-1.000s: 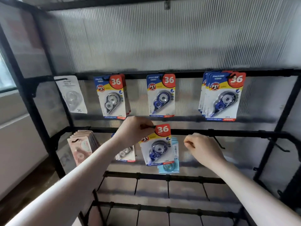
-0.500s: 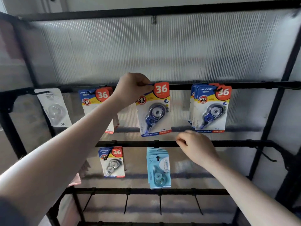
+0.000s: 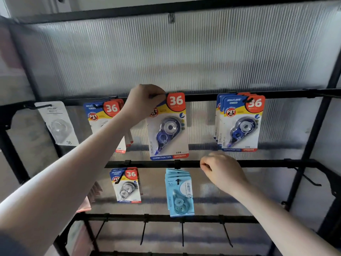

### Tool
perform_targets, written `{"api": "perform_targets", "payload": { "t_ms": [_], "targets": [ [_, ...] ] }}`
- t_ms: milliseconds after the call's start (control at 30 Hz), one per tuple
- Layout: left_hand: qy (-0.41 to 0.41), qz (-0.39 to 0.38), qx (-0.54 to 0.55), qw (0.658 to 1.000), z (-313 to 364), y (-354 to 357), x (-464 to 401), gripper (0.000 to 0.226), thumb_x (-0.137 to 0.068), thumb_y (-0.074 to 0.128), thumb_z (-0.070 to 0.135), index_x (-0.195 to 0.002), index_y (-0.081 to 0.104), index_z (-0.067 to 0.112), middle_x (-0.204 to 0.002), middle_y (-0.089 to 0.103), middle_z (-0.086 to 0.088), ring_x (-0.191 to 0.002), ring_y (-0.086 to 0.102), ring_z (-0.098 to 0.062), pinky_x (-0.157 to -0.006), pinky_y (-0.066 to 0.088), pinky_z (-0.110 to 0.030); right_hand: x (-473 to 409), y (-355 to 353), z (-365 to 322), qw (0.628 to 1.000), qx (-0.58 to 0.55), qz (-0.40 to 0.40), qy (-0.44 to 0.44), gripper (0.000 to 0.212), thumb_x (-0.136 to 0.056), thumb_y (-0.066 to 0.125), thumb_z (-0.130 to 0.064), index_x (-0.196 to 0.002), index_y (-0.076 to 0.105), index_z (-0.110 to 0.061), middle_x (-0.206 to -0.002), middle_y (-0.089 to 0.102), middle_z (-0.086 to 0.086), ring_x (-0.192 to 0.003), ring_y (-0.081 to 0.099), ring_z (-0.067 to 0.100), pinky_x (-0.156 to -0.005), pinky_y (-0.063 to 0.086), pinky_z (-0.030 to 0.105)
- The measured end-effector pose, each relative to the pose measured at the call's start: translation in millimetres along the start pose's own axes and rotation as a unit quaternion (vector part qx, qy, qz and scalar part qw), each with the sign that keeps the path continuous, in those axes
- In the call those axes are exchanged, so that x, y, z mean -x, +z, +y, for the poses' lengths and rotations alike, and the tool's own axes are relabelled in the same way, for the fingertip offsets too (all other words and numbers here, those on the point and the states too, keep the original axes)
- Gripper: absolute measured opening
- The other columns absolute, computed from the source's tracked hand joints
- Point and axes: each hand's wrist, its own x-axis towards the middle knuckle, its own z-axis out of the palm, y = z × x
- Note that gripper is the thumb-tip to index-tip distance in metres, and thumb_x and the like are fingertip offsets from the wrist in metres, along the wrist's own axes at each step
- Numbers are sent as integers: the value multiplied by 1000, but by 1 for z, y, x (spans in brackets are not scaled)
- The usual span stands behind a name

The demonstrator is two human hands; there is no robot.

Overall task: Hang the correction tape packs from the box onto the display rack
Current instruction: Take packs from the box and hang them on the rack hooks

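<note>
Pack (image 3: 168,126) hangs upright — left hand (image 3: 143,104) pinching top.

Open gap between center pack (image 3: 168,126) and right stack (image 3: 239,124).
</note>
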Motion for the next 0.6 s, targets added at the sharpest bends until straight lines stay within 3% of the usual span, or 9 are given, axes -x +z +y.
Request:
{"api": "perform_targets", "payload": {
  "t_ms": [100,233,467,600],
  "targets": [
    [22,14,-18,999,0,2,5,22,-92,52,10,-108,68,8,-106,67,-4,-90,54,-8,-76,40,-17,-4,2,-2,1000,0,-2,-6,25,-96,43,-21,-93,67,-17,-95,65,-4,-96,57,12,-71,37,20],
    [49,21,-29,998,-2,5,9,26,-94,47,7,-112,66,7,-112,66,-7,-95,52,-8,-78,37,-13,-7,4,-3,1000,9,-8,-12,25,-96,41,-21,-92,66,-17,-94,63,-4,-87,56,12,-65,32,19],
    [95,9,-63,993,-10,8,10,33,-92,45,-2,-118,63,8,-109,61,-13,-99,54,-19,-76,29,-7,-8,8,0,1000,8,-23,-8,25,-97,42,-22,-93,66,-18,-93,63,-5,-84,56,10,-65,31,18],
    [70,-5,-52,996,-15,14,10,36,-92,41,-5,-119,62,7,-115,59,-14,-106,54,-23,-80,30,-6,-10,10,-1,1000,4,-23,-12,26,-97,41,-23,-95,66,-17,-95,63,-5,-87,57,11,-68,35,18]
  ]
}}
